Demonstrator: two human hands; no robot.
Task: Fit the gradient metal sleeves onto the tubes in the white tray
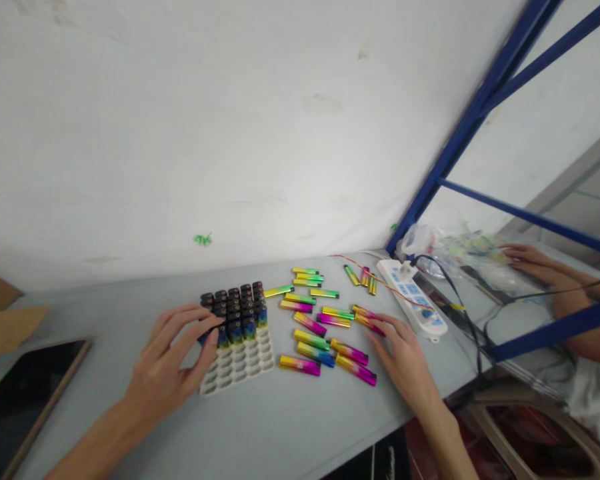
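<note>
A white slotted tray (245, 363) lies on the grey table (130, 300), its far rows filled with upright dark-capped sticks (235, 310). My left hand (173, 357) rests on the tray's left side, fingers curled over the nearest sticks; whether it pinches one is unclear. Several rainbow-coloured sticks (313, 340) lie loose to the tray's right. My right hand (403, 357) lies flat with fingers stretched, its fingertips touching a pink-yellow stick (367, 320).
A white power strip (413, 297) with cables lies at the right rear by a blue metal frame (460, 140). Another person's hand (535, 260) works beyond the frame near plastic bags. A dark tablet (25, 393) and cardboard (5, 327) sit left.
</note>
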